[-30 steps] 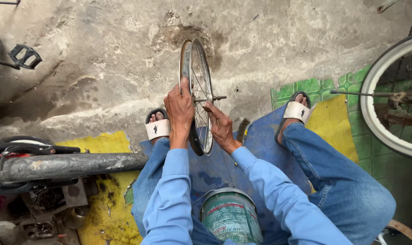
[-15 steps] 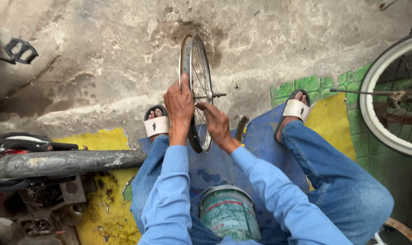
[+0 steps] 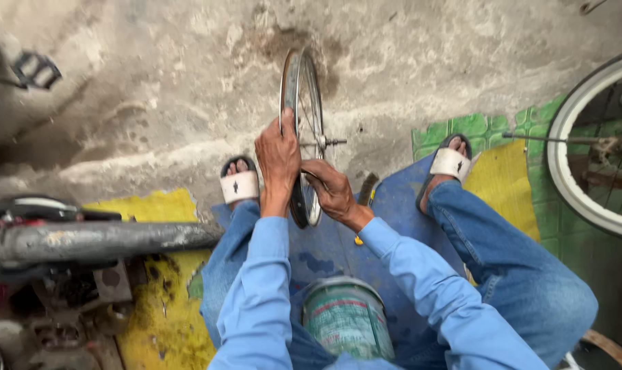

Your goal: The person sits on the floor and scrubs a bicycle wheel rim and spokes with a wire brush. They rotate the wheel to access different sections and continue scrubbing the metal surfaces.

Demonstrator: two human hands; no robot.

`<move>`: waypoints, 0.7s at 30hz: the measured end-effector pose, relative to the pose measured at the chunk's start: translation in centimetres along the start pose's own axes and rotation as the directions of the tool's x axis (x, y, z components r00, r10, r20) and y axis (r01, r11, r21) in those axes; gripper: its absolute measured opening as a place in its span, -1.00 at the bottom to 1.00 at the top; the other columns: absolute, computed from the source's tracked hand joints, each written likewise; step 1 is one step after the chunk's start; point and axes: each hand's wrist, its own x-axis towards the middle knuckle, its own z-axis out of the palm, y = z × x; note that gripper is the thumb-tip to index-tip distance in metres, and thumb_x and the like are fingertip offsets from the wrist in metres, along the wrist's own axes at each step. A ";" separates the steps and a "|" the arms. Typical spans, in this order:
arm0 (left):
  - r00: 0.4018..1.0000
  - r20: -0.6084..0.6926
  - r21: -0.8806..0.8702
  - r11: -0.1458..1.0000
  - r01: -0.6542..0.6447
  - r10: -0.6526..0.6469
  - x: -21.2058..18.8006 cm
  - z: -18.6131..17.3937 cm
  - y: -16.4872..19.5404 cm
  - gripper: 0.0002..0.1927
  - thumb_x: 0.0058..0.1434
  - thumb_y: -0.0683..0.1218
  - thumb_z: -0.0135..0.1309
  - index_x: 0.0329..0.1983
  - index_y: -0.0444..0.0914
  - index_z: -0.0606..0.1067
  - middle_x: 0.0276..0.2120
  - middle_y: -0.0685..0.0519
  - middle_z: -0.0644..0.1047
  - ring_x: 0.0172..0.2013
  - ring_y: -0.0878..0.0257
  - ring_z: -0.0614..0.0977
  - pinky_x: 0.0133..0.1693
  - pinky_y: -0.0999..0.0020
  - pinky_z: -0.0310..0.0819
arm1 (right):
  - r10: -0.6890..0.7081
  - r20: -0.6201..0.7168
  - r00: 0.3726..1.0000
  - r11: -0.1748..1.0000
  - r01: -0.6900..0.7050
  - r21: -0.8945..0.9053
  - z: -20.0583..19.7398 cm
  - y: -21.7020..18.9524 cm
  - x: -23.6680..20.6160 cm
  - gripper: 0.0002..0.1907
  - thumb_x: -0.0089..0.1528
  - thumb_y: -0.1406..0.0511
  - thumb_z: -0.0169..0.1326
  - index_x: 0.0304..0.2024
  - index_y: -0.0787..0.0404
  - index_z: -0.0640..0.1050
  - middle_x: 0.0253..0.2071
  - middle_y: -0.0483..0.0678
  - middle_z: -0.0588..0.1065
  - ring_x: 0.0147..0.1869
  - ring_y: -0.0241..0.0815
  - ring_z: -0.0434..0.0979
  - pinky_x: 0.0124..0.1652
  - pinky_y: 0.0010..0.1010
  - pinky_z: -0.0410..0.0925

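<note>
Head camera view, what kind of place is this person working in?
Probably a small bicycle repair spot on a rough concrete floor. The left hand and right hand hold a bare spoked wheel upright, another wheel stands on the right, and a bike frame lies at left.

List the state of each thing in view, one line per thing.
Bicycle wheel: upright on edge, no tyre, axle sticking out to the side.
Left hand: gripping the rim.
Right hand: at the spokes near the hub.
Paint can: upright between the knees, lid on.
White-tyred wheel: partly in view.
Bicycle frame: lying horizontal.
</note>
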 end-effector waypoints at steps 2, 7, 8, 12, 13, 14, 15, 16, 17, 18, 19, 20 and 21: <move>1.000 -0.013 -0.019 1.000 0.012 -0.012 0.2 0.1 -0.1 -0.42 0.45 0.19 -0.20 -0.37 -0.38 0.50 -0.53 -0.34 0.46 -0.44 -0.30 0.49 -0.34 -0.13 0.28 | 0.043 -0.082 0.996 0.993 -0.052 -0.108 0.4 -0.7 -0.3 -0.72 0.35 0.50 0.05 0.10 0.27 0.58 0.08 0.09 0.59 0.23 0.03 0.60 0.17 -0.27 0.45; 0.999 -0.038 -0.001 1.000 -0.001 0.001 0.7 -0.2 -0.5 -0.39 0.50 0.20 -0.23 -0.35 -0.38 0.53 -0.52 -0.31 0.48 -0.41 -0.29 0.51 -0.32 -0.10 0.31 | 0.015 -0.181 0.983 1.000 -0.016 -0.006 2.7 -2.2 -1.9 -0.63 0.34 0.51 0.00 0.20 0.24 0.53 0.25 0.09 0.52 0.38 -0.02 0.51 0.30 -0.30 0.35; 0.999 -0.030 -0.019 1.000 0.017 -0.017 0.8 -0.3 -0.6 -0.40 0.48 0.21 -0.24 -0.34 -0.36 0.55 -0.54 -0.28 0.50 -0.43 -0.24 0.54 -0.32 -0.08 0.33 | -0.015 -0.218 0.976 1.000 0.018 0.012 3.0 -2.1 -1.8 -0.63 0.36 0.51 0.01 0.22 0.23 0.52 0.28 0.08 0.51 0.41 -0.03 0.50 0.32 -0.31 0.33; 0.998 -0.031 -0.060 0.997 0.055 -0.057 0.5 -0.7 -0.7 -0.41 0.45 0.21 -0.23 -0.27 -0.30 0.64 -0.57 -0.20 0.56 -0.46 -0.09 0.64 -0.33 0.01 0.41 | 0.022 -0.211 0.977 0.996 -0.038 -0.076 3.7 -1.2 -1.9 -0.56 0.36 0.51 0.02 0.28 0.19 0.51 0.34 0.05 0.48 0.47 -0.03 0.44 0.37 -0.28 0.25; 0.997 -0.043 -0.063 0.997 0.055 -0.057 0.6 -0.7 -0.8 -0.41 0.45 0.21 -0.23 -0.25 -0.30 0.66 -0.56 -0.19 0.58 -0.45 -0.06 0.65 -0.33 0.03 0.43 | 0.010 -0.198 0.980 0.999 -0.020 -0.048 3.8 -1.0 -2.0 -0.55 0.35 0.51 0.02 0.29 0.18 0.50 0.36 0.05 0.46 0.49 -0.03 0.41 0.39 -0.27 0.23; 0.996 -0.039 -0.111 0.991 0.076 -0.081 0.6 -0.7 -0.8 -0.41 0.44 0.21 -0.22 -0.25 -0.30 0.65 -0.55 -0.17 0.60 -0.44 0.00 0.69 -0.34 0.07 0.47 | 0.009 -0.178 0.984 1.000 -0.013 -0.021 3.8 -0.8 -2.2 -0.54 0.34 0.50 0.02 0.30 0.18 0.49 0.37 0.04 0.44 0.51 -0.03 0.38 0.41 -0.26 0.20; 0.994 -0.030 -0.158 0.982 0.104 -0.110 0.6 -0.7 -0.8 -0.41 0.44 0.21 -0.21 -0.26 -0.31 0.65 -0.53 -0.15 0.61 -0.43 0.06 0.73 -0.35 0.12 0.51 | -0.011 -0.162 0.987 1.000 0.007 -0.023 3.8 -0.6 -2.4 -0.53 0.34 0.51 0.03 0.31 0.18 0.49 0.39 0.05 0.42 0.53 -0.02 0.35 0.43 -0.24 0.17; 0.991 -0.020 -0.205 0.971 0.124 -0.130 0.6 -0.6 -0.9 -0.41 0.44 0.21 -0.21 -0.26 -0.31 0.64 -0.51 -0.12 0.63 -0.42 0.11 0.76 -0.35 0.16 0.55 | -0.037 -0.152 0.988 0.999 0.034 -0.025 3.9 -0.4 -2.6 -0.52 0.34 0.51 0.03 0.31 0.17 0.48 0.40 0.05 0.40 0.55 -0.01 0.32 0.44 -0.23 0.14; 0.993 -0.023 -0.185 0.977 0.111 -0.117 0.7 -0.6 -0.9 -0.41 0.44 0.21 -0.21 -0.25 -0.31 0.65 -0.51 -0.12 0.64 -0.43 0.13 0.76 -0.35 0.18 0.55 | -0.074 -0.144 0.987 0.997 0.071 -0.026 3.9 -0.3 -2.8 -0.52 0.34 0.51 0.04 0.32 0.17 0.48 0.41 0.05 0.39 0.56 -0.01 0.29 0.46 -0.21 0.11; 0.995 -0.031 -0.166 0.982 0.091 -0.098 0.8 -0.6 -0.9 -0.41 0.45 0.20 -0.21 -0.25 -0.31 0.66 -0.50 -0.12 0.65 -0.43 0.14 0.75 -0.34 0.20 0.54 | -0.045 -0.163 0.986 0.998 0.039 -0.042 4.0 -0.1 -2.9 -0.52 0.35 0.50 0.04 0.32 0.16 0.48 0.40 0.03 0.40 0.56 -0.03 0.30 0.45 -0.22 0.14; 0.996 -0.036 -0.146 0.986 0.074 -0.080 0.8 -0.6 -0.9 -0.42 0.45 0.20 -0.21 -0.24 -0.31 0.66 -0.50 -0.12 0.65 -0.44 0.16 0.75 -0.34 0.22 0.53 | -0.015 -0.181 0.983 0.998 0.005 -0.058 4.0 0.2 -3.0 -0.53 0.36 0.49 0.05 0.33 0.15 0.47 0.40 0.02 0.41 0.55 -0.05 0.32 0.44 -0.24 0.17; 0.996 -0.032 -0.150 0.986 0.078 -0.084 0.8 -0.6 -0.9 -0.41 0.45 0.20 -0.21 -0.23 -0.31 0.67 -0.50 -0.11 0.65 -0.45 0.16 0.75 -0.35 0.22 0.54 | 0.022 -0.199 0.980 0.997 -0.037 -0.072 4.1 0.4 -3.1 -0.53 0.37 0.48 0.05 0.33 0.14 0.47 0.40 0.00 0.42 0.55 -0.07 0.33 0.44 -0.25 0.20; 0.996 -0.031 -0.154 0.985 0.080 -0.086 0.8 -0.6 -0.8 -0.41 0.44 0.20 -0.22 -0.23 -0.30 0.67 -0.49 -0.11 0.66 -0.45 0.16 0.75 -0.37 0.22 0.54 | 0.010 -0.183 0.983 0.999 -0.016 -0.031 4.1 0.6 -3.0 -0.53 0.37 0.48 0.05 0.33 0.15 0.47 0.40 0.00 0.41 0.56 -0.05 0.32 0.47 -0.23 0.15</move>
